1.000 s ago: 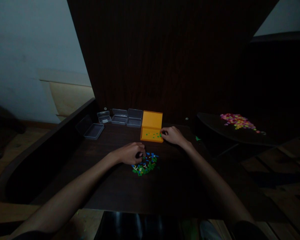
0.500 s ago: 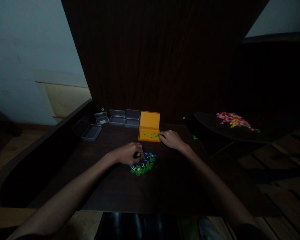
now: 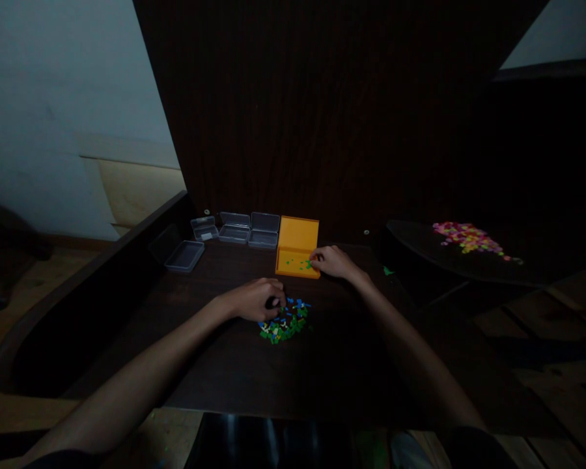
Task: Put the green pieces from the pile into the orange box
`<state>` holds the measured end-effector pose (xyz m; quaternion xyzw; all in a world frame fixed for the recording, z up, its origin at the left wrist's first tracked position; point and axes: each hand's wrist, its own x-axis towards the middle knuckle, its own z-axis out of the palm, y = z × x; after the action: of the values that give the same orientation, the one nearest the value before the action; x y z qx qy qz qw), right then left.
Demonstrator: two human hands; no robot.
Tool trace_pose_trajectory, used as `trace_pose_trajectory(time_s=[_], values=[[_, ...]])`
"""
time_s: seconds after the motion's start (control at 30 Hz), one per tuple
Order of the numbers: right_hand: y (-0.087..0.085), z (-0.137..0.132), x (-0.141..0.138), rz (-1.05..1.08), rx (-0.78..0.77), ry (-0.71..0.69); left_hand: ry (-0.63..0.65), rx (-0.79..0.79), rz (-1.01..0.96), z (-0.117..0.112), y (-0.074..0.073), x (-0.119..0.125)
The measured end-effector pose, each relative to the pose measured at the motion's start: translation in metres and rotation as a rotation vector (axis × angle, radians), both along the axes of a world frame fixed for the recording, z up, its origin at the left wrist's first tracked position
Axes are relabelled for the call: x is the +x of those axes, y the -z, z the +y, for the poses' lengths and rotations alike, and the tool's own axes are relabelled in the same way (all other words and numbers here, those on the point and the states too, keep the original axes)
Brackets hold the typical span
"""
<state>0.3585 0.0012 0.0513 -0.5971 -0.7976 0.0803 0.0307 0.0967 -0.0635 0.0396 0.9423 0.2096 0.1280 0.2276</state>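
Note:
On the dark table (image 3: 234,371) lies a pile of small green, blue and yellow pieces (image 3: 286,321). My left hand (image 3: 254,298) rests at the pile's left edge, fingers curled in a pinch over the pieces; what it holds is hidden. An open orange box (image 3: 297,247) with a few green pieces inside stands further back. My right hand (image 3: 331,260) is at the box's right edge, its fingertips pinched together over the tray, and whatever they hold is too small to see.
Several clear plastic boxes (image 3: 234,229) line the back of the table, one more (image 3: 184,255) open at the left. A pile of pink and yellow pieces (image 3: 466,237) lies on a dark surface to the right. A dark panel rises behind the table.
My right hand has shifted slightly further over the orange box's edge. My left hand stays at the pile. The view has wobbled a little.

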Motion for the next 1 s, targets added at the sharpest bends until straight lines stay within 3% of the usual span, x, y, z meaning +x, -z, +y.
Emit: trace_pose_trajectory(time_s=[0.8,1.0], values=[[0.001,0.011,0.002,0.098,0.028,-0.017,0.031,-0.015,-0.022,0.003,0.002,-0.002],[-0.016,0.007,0.007,0.175,0.035,-0.051,0.011,-0.023,-0.015,0.001,0.000,-0.002]])
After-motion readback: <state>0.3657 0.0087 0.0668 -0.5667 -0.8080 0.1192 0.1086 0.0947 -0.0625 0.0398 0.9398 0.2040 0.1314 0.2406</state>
